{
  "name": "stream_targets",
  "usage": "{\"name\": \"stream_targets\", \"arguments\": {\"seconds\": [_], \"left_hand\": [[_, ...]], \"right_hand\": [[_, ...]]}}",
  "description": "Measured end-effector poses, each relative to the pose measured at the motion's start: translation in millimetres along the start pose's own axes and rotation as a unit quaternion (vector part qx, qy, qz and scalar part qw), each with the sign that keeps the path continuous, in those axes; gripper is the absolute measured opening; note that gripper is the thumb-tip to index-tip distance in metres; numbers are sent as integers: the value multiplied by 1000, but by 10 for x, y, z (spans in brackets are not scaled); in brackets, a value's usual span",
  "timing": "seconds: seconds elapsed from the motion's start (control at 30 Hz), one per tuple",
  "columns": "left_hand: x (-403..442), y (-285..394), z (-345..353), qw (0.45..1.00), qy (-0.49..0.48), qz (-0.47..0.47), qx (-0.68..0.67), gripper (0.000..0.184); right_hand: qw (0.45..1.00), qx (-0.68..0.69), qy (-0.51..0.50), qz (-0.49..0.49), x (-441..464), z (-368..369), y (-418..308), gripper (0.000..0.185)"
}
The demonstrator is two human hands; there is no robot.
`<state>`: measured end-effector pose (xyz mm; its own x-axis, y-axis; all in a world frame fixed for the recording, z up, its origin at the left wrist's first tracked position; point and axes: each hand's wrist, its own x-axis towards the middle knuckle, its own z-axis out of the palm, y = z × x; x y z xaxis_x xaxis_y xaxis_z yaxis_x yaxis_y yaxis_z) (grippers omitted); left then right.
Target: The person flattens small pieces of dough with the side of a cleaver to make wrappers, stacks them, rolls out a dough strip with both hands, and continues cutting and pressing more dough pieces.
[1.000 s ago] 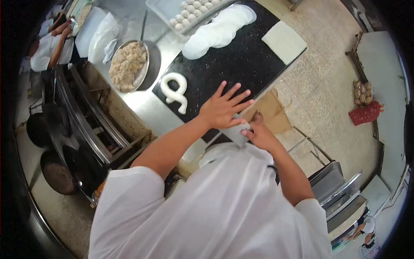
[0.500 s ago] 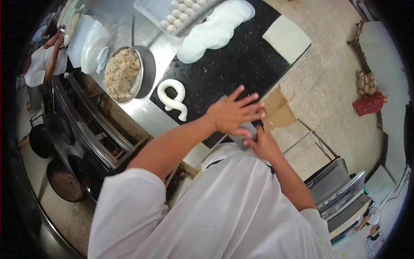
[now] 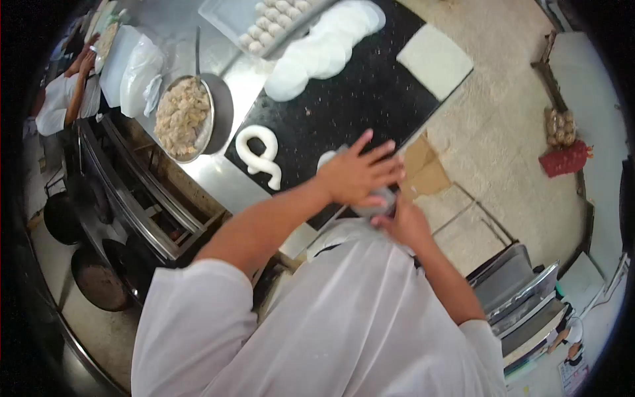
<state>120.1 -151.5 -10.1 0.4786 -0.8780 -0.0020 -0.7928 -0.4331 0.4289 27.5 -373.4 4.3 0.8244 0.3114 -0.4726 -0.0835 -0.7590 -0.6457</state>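
My left hand [image 3: 360,171] lies flat with fingers spread, palm down on the broad grey blade of a cleaver [image 3: 378,204]. My right hand [image 3: 407,223] is wrapped around the handle end of that cleaver, near my apron. Just beyond the left wrist, the edge of a small white piece of dough [image 3: 326,159] shows on the black board [image 3: 291,119]; the rest of it is hidden. To the left rests a looped rope of white dough [image 3: 242,147]. Overlapping thin round dough wrappers [image 3: 314,56] lie along the board's far side.
A metal bowl of chunky filling [image 3: 182,119] with a long-handled utensil [image 3: 198,49] stands left. Behind is a tray [image 3: 225,16] of small round dumplings. A folded white cloth [image 3: 435,61] covers the board's right corner. Woks [image 3: 99,278] sit lower left; another person [image 3: 63,102] works far left.
A white dough edge now shows beyond the left wrist, where none was visible before. Both hands keep nearly the same place on the cleaver. The view has shifted slightly.
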Motion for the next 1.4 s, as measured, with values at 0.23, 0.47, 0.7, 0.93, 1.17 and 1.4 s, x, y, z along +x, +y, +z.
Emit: {"name": "stream_targets", "arguments": {"seconds": [0.23,0.47,0.7,0.93,1.17,1.4], "left_hand": [[439,-765,-459,987,87,-66,119,74],[101,49,35,999,40,-23,18,74],[567,-562,-367,986,91,-88,111,73],[-201,-6,-182,991,2,-113,67,73],[479,-500,-322,985,100,-54,128,76],[571,-723,-599,929,297,-93,203,84]], "right_hand": [[988,-23,-111,103,862,-912,-488,67],[973,-77,90,-197,167,-120,214,84],[992,-69,-92,56,734,-1011,-259,76],[996,47,-69,-44,194,-207,-106,73],[994,-27,-56,85,619,-855,-306,78],[991,-61,111,52,523,-668,-377,66]]}}
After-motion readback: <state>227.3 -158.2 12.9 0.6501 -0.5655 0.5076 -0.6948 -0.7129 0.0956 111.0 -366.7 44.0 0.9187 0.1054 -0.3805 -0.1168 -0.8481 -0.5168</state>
